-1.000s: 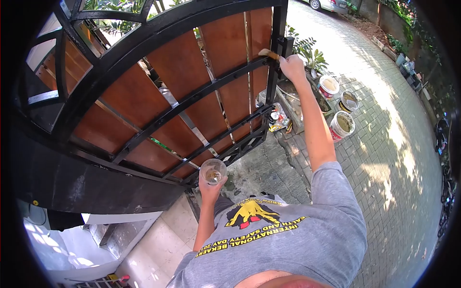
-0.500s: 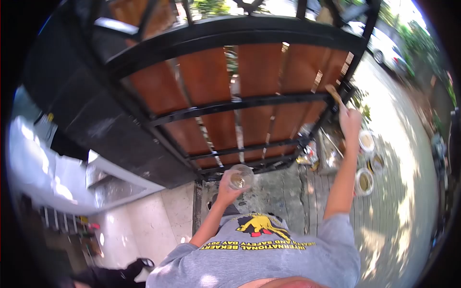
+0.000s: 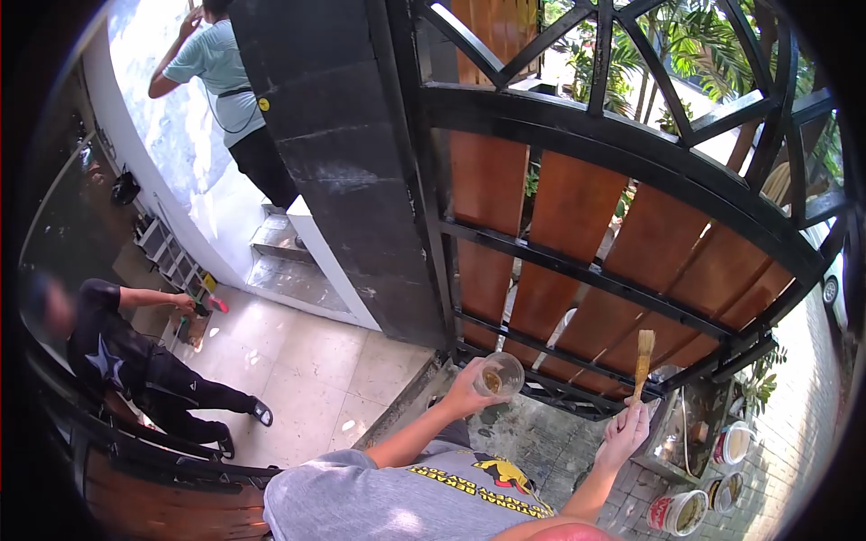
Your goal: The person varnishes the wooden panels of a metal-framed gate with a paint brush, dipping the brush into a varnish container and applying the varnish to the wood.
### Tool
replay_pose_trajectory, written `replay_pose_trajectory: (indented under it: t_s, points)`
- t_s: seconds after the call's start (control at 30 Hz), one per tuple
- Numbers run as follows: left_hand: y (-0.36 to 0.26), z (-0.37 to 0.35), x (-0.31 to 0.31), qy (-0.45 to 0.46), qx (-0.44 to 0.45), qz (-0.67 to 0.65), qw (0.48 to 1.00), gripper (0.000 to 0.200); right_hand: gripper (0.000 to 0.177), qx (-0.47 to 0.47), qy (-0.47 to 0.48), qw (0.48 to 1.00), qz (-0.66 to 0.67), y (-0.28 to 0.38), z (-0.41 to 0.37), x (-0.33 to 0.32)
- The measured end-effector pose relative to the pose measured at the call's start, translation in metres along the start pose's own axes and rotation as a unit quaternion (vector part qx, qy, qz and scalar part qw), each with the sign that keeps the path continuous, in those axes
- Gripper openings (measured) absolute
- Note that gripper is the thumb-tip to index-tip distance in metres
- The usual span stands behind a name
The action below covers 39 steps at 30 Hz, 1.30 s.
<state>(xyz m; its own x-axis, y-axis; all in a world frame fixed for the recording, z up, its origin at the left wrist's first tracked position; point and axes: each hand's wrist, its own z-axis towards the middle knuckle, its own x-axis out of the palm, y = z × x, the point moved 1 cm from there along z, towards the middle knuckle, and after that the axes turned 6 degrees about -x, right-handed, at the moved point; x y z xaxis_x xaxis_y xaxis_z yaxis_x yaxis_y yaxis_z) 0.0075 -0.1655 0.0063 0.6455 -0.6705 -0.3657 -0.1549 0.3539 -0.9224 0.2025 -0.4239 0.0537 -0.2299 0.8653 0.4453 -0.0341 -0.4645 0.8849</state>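
My left hand (image 3: pixel 466 389) is wrapped round a clear plastic cup (image 3: pixel 502 375) with a little brownish liquid at its bottom. Bristles up, a paintbrush (image 3: pixel 643 359) stands in the closed fingers of my right hand (image 3: pixel 623 431). Both hands are in front of a gate of brown wooden slats (image 3: pixel 577 216) in a black metal frame (image 3: pixel 577 270). The brush head overlaps the lower right slats in this view.
A black post (image 3: pixel 347 162) borders the gate on the left. Several paint buckets (image 3: pixel 678 512) stand on the paving at the lower right, by a planter box (image 3: pixel 672 428). One person in dark clothes (image 3: pixel 135 361) is at the left; another in a light shirt (image 3: pixel 216 77) is near steps (image 3: pixel 289 257).
My right hand has come down and away from the gate's right edge with the paintbrush. The view has swung left, bringing two people into sight. The cup stays in my left hand.
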Motion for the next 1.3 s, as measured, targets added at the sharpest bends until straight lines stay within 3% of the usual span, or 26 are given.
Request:
replay_pose_trajectory:
  t_s: [0.23, 0.63, 0.93, 1.1, 1.2, 1.3]
  points:
    - [0.008, -0.007, 0.013, 0.042, -0.003, 0.019, 0.999, 0.067, 0.024, 0.025, 0.008, 0.999, 0.035, 0.019, -0.018, 0.043]
    - [0.020, -0.006, 0.025, 0.084, 0.069, 0.011, 0.994, 0.072, 0.028, 0.069, -0.048, 0.993, 0.082, -0.018, -0.062, 0.011]
    - [0.004, -0.015, 0.024, 0.131, 0.035, 0.014, 0.991, 0.070, 0.028, 0.036, -0.130, 0.990, 0.046, -0.004, -0.078, 0.000]
    - [0.035, -0.017, 0.047, 0.152, 0.027, -0.076, 0.985, 0.074, 0.028, 0.018, -0.158, 0.986, 0.049, -0.006, -0.081, -0.012]
    - [0.037, -0.016, 0.048, 0.172, 0.049, -0.038, 0.983, 0.082, 0.028, 0.008, -0.174, 0.984, 0.020, -0.006, -0.081, -0.016]
    - [0.038, -0.018, 0.047, 0.153, 0.023, -0.081, 0.985, 0.076, 0.027, 0.006, -0.184, 0.983, 0.009, -0.008, -0.081, -0.017]
